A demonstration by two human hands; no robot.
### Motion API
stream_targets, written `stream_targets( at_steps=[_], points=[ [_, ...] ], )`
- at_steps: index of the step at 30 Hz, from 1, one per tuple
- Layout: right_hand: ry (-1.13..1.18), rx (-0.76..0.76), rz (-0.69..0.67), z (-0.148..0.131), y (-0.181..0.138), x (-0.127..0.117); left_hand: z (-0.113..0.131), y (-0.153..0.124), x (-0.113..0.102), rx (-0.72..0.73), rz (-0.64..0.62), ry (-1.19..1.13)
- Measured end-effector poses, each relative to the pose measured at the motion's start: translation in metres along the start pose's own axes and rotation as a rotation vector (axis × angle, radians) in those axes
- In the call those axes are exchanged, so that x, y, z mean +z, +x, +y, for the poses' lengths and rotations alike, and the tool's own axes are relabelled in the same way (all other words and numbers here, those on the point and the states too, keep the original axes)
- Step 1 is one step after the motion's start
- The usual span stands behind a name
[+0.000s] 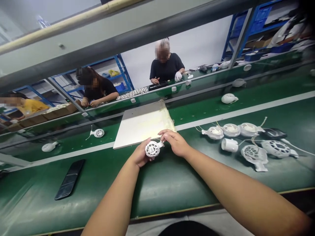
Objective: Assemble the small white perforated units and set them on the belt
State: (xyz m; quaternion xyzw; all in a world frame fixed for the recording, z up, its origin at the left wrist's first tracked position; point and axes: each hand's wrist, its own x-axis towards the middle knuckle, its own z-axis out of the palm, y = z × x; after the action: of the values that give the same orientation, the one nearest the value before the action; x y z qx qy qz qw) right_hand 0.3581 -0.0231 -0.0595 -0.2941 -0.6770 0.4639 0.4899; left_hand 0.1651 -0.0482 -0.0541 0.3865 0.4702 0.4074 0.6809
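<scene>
A phone (70, 179) lies left on the conveyor belt (162, 196), a board (144, 124) lies ahead, and fan parts (231, 129) lie right; a co-worker (166, 67) sits beyond the belt.

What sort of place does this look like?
Likely a small-appliance assembly line in a factory: a green conveyor belt runs past a co-worker, white plastic fan parts lie along it and in the person's hands, and blue metal shelving stands behind.
</scene>
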Motion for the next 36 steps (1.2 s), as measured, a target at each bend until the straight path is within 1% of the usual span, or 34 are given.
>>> stream_targets(
  at_steps=[4,10,16,19,22,23,24,25,27,29,30,31,33,36],
  points=[
    [-0.118,-0.031,-0.029,-0.001,0.001,-0.003,0.003,0.003,-0.006,-0.022,-0.022,-0.074],
    [-0.196,0.001,-0.106,0.000,0.001,0.001,-0.003,0.005,-0.008,-0.017,-0.066,0.047],
    [-0.391,-0.013,-0.194,-0.001,-0.001,-0.001,0.000,0.006,-0.011,-0.006,-0.038,0.076],
    [-0.413,0.067,-0.234,0.001,-0.002,-0.002,0.003,0.005,-0.011,-0.031,-0.050,0.068],
    [-0.264,0.186,-0.248,0.005,-0.001,-0.002,0.005,0.002,-0.013,-0.054,-0.077,0.081],
    [-0.177,0.227,-0.243,0.006,-0.001,-0.001,0.005,0.002,-0.013,-0.025,-0.068,0.110],
    [-0.076,0.275,-0.231,0.007,-0.001,0.000,0.004,0.001,-0.013,0.039,-0.036,0.154],
    [0.034,0.331,-0.213,0.007,-0.001,0.002,0.003,0.000,-0.013,0.142,0.015,0.205],
    [0.268,0.455,-0.178,0.007,-0.002,0.007,0.000,-0.002,-0.011,0.420,0.131,0.292],
    [0.476,0.555,-0.164,0.005,-0.005,0.012,-0.001,-0.005,-0.007,0.674,0.173,0.317],
    [0.559,0.585,-0.169,0.004,-0.006,0.014,-0.001,-0.006,-0.004,0.756,0.166,0.318],
    [0.624,0.604,-0.180,0.002,-0.008,0.017,-0.001,-0.007,-0.001,0.809,0.154,0.320],
    [0.698,0.631,-0.203,0.000,-0.010,0.020,0.000,-0.007,0.002,0.853,0.155,0.309],
    [0.712,0.675,-0.253,-0.001,-0.014,0.024,-0.001,-0.005,0.003,0.802,0.162,0.238]
  ],
)
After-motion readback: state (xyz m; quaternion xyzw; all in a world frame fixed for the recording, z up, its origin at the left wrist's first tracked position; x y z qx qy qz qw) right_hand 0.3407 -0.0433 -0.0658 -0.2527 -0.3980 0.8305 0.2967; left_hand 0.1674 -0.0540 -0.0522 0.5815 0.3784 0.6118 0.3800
